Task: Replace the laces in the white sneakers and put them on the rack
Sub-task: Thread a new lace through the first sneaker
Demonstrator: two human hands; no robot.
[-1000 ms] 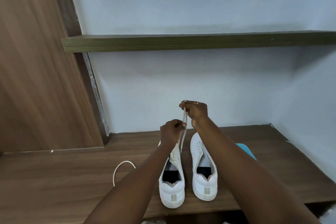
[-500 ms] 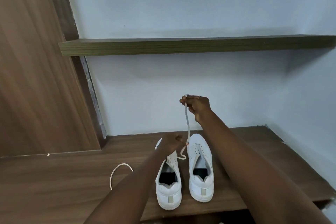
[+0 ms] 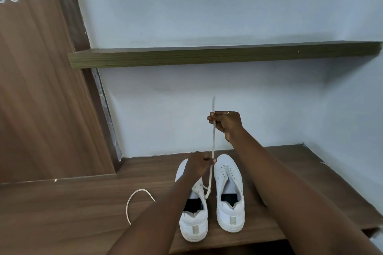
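Note:
Two white sneakers stand side by side on the lower wooden shelf (image 3: 290,172), heels toward me. The left sneaker (image 3: 192,225) has a white lace (image 3: 213,141) running up out of its eyelets. My right hand (image 3: 224,124) pinches that lace high above the shoes, its tip sticking up past my fingers. My left hand (image 3: 200,163) pinches the same lace lower down, just above the left sneaker's toe. The right sneaker (image 3: 229,198) shows bare eyelets. A second white lace (image 3: 134,198) lies curved on the shelf to the left.
An upper wooden shelf (image 3: 207,56) runs across the pale wall above the hands. A brown wooden panel (image 3: 37,89) closes the left side. The lower shelf's front edge is near the bottom right.
My right hand has risen, drawing the lace up taut. My left hand has dropped down along the lace toward the left sneaker's toe. The camera tilted slightly.

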